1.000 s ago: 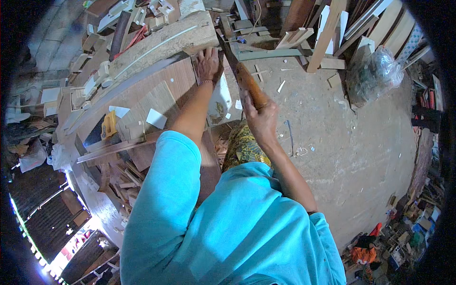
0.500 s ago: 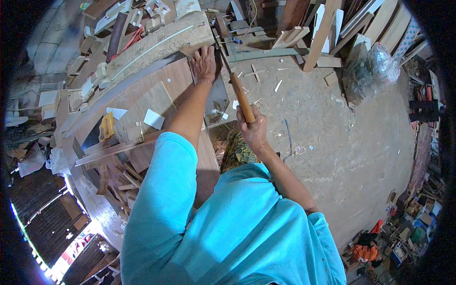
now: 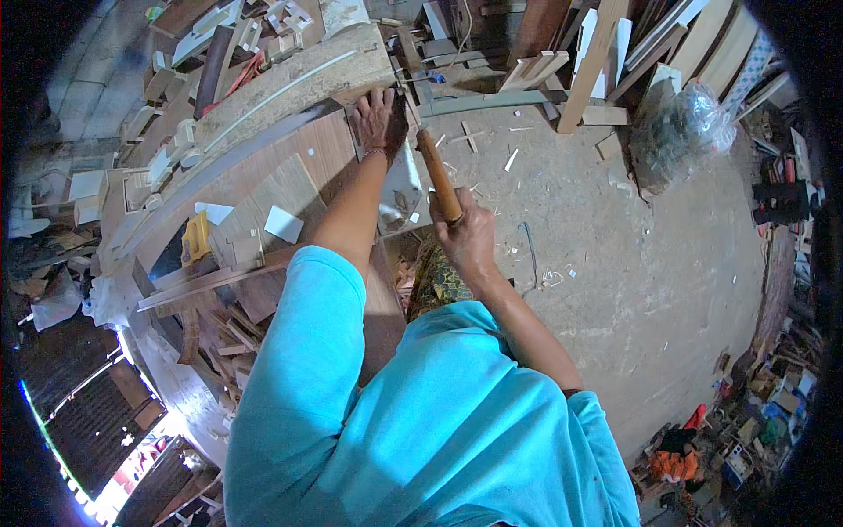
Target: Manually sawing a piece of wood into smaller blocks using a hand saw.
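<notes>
In the head view, my left hand (image 3: 378,119) rests at the far edge of the wood-topped bench (image 3: 299,158), fingers apart and bent over a wooden piece beside the thick pale slab (image 3: 290,75). My right hand (image 3: 465,228) grips the round wooden handle (image 3: 439,171) of a long, thin-bladed tool that looks like a saw. Its blade points away from me, just right of my left hand, and is hard to make out. Below my left hand lies a pale panel (image 3: 399,193), partly hidden by my arm.
A yellow-handled tool (image 3: 195,241) and offcuts (image 3: 283,223) lie on the bench. Leaning boards (image 3: 597,61) and a filled plastic bag (image 3: 680,132) stand at back right. Scraps dot the concrete floor (image 3: 659,290). Piled clutter (image 3: 746,439) lines the lower right.
My right hand and the tool's handle moved left and toward me, then slightly away again in the last half second. My left hand stays near the same spot.
</notes>
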A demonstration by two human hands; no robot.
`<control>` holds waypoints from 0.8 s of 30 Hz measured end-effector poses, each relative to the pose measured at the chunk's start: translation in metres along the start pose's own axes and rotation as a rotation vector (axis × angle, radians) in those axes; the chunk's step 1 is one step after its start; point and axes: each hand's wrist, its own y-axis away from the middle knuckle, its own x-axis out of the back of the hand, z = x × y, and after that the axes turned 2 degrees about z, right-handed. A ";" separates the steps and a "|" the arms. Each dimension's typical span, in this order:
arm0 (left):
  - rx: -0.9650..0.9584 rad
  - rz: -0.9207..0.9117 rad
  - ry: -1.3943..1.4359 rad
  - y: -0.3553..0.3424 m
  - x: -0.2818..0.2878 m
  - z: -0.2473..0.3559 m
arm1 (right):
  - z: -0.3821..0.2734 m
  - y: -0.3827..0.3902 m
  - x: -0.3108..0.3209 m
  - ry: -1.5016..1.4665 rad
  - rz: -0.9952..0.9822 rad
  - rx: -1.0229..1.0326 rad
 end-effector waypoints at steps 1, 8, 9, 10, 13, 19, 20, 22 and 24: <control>0.000 0.002 -0.002 0.000 -0.005 -0.004 | 0.008 0.007 -0.006 -0.012 -0.035 0.035; -0.051 0.052 -0.152 0.001 -0.015 -0.010 | 0.019 0.018 -0.014 0.007 0.006 0.044; -0.040 0.031 -0.132 0.000 -0.012 -0.008 | 0.022 0.017 -0.012 -0.024 0.016 0.070; -0.040 0.031 -0.134 0.000 -0.008 -0.008 | 0.022 0.016 -0.011 -0.057 0.024 0.098; -0.018 -0.003 -0.074 -0.003 0.002 -0.001 | 0.021 0.010 -0.003 -0.261 -0.076 -0.258; 0.009 -0.055 0.069 0.000 0.001 -0.006 | -0.019 -0.043 0.025 -0.220 -0.016 -0.295; -0.011 0.029 0.102 0.002 0.001 -0.005 | -0.032 -0.050 0.034 -0.124 -0.064 -0.247; -0.029 0.114 0.135 0.003 0.002 -0.003 | -0.037 -0.057 0.037 -0.088 -0.090 -0.189; -0.011 0.001 0.127 0.002 0.003 -0.003 | -0.044 -0.063 0.041 -0.124 -0.082 -0.194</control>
